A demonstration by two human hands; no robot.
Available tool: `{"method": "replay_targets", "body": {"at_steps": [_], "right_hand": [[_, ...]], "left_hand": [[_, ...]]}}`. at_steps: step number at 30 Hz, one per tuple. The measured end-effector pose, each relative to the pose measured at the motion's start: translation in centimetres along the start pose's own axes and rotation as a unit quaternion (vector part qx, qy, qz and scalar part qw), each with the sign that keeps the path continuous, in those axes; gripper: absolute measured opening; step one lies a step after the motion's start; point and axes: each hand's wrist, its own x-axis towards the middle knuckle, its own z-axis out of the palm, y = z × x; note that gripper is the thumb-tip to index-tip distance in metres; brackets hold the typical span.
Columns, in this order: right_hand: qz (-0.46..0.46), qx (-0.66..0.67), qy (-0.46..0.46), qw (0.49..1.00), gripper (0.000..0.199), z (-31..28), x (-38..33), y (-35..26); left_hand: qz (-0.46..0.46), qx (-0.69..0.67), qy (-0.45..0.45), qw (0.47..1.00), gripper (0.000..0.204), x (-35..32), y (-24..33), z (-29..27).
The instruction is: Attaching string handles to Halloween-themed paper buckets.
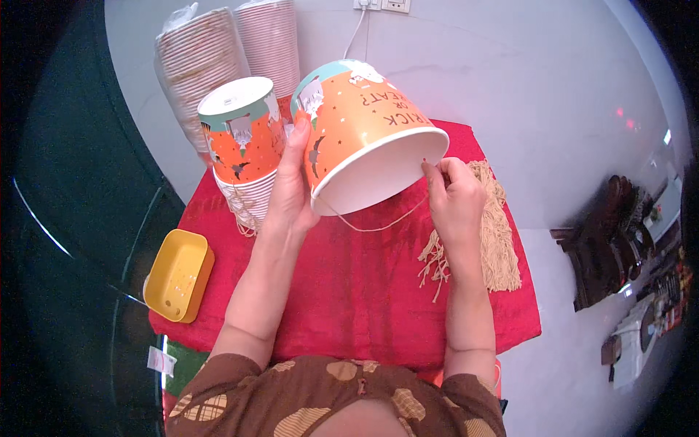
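An orange paper bucket [357, 120] with a teal band and printed figures is held tilted above the table, its white-rimmed mouth toward me. My left hand [293, 178] is wrapped round the bucket's left side, thumb on the outer wall. A thin tan cord [375, 229] hangs in a loop across the mouth, from the left rim to my right hand. At the right rim, my right hand [457, 193] pinches the cord's end between thumb and fingers. Left of the held bucket stands an upside-down stack of similar buckets [244, 146], with cords dangling at its lower rims.
A bundle of tan cords [499, 237] lies at the table's right. On the left edge sits a yellow plastic container [175, 277] with small bits inside. Two tall plastic-wrapped stacks of buckets [200, 65] stand behind, by the wall. A red cloth [349, 291] covers the table.
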Motion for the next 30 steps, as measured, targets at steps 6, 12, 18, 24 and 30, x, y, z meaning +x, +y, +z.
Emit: {"method": "replay_targets", "body": {"at_steps": [6,12,18,24,30], "right_hand": [[-0.063,0.058,0.005,0.996,0.008,-0.1,0.2,0.6],[-0.034,0.172,-0.072,0.982,0.007,-1.6,0.6,1.1],[-0.013,0.042,0.056,0.997,0.015,-1.9,0.5,-1.7],[-0.048,0.289,-0.113,0.950,0.019,-0.9,-1.5,-3.9],[0.032,0.483,-0.250,0.839,0.034,0.6,-2.3,-3.9]], "left_hand": [[0.000,-0.018,0.000,1.000,0.064,0.6,0.4,-0.8],[-0.082,-0.085,0.021,0.993,0.062,0.6,0.4,-1.1],[-0.053,-0.055,0.015,0.997,0.069,0.4,-0.4,-0.8],[-0.021,-0.025,0.003,0.999,0.070,-0.2,-2.2,1.0],[-0.058,-0.042,-0.026,0.997,0.066,-0.8,-3.9,1.2]]}}
